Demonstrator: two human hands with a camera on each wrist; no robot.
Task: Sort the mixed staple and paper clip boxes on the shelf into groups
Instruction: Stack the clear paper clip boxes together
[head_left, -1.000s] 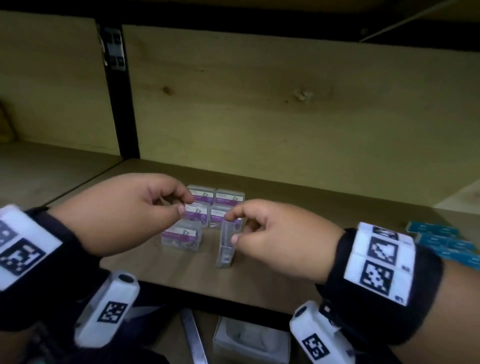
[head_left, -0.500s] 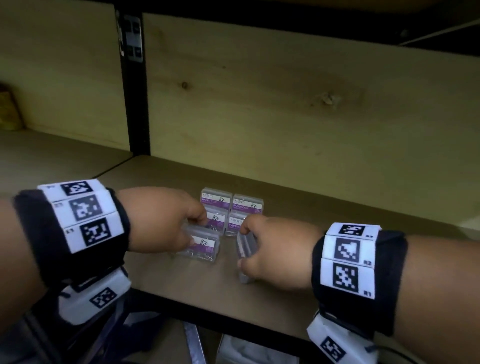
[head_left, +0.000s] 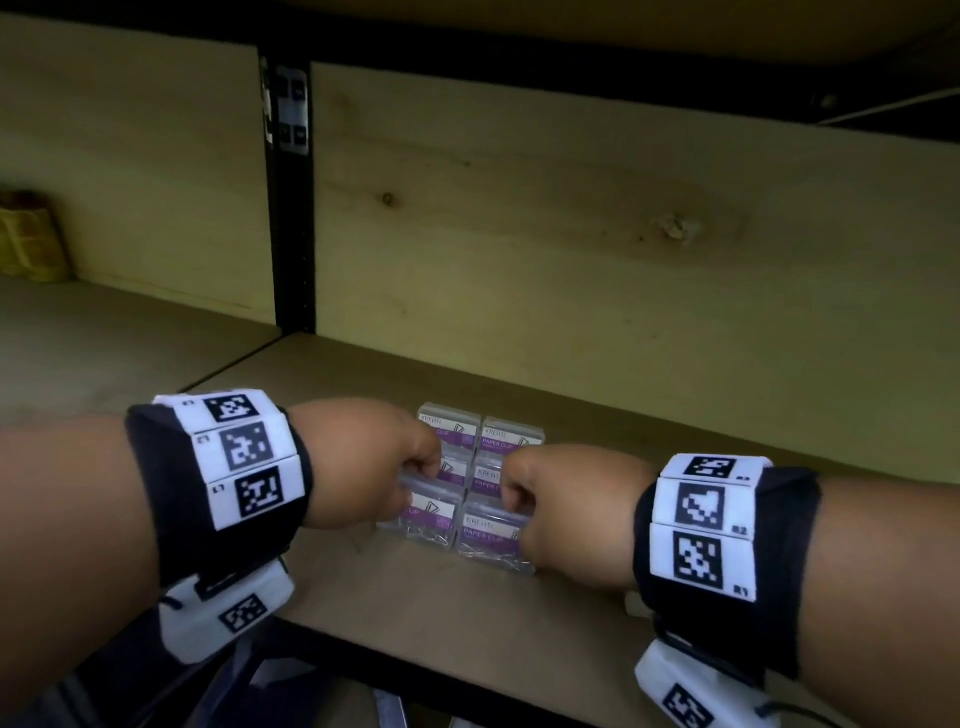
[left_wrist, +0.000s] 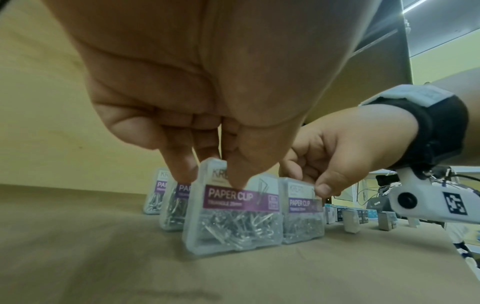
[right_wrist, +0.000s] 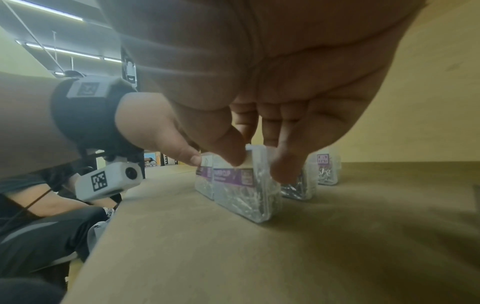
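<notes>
Several clear paper clip boxes with purple labels stand in two columns on the wooden shelf (head_left: 467, 623). My left hand (head_left: 422, 470) pinches the top of the front-left box (head_left: 426, 519), thumb in front and fingers behind, as the left wrist view shows on that box (left_wrist: 233, 216). My right hand (head_left: 511, 501) pinches the top of the front-right box (head_left: 491, 540), seen close in the right wrist view (right_wrist: 244, 191). Both boxes stand on the shelf side by side. Behind them are the other paper clip boxes (head_left: 511, 436).
Small blue and white boxes (left_wrist: 350, 218) stand farther right on the same shelf. A black upright post (head_left: 288, 208) divides the shelf at the left, with a yellow object (head_left: 31, 239) far left. The wooden back wall (head_left: 571, 234) is close behind.
My left hand has gripped the front-left box. My right hand has turned its box from edge-on to label-forward and brought it beside that box. Both arms have reached further in.
</notes>
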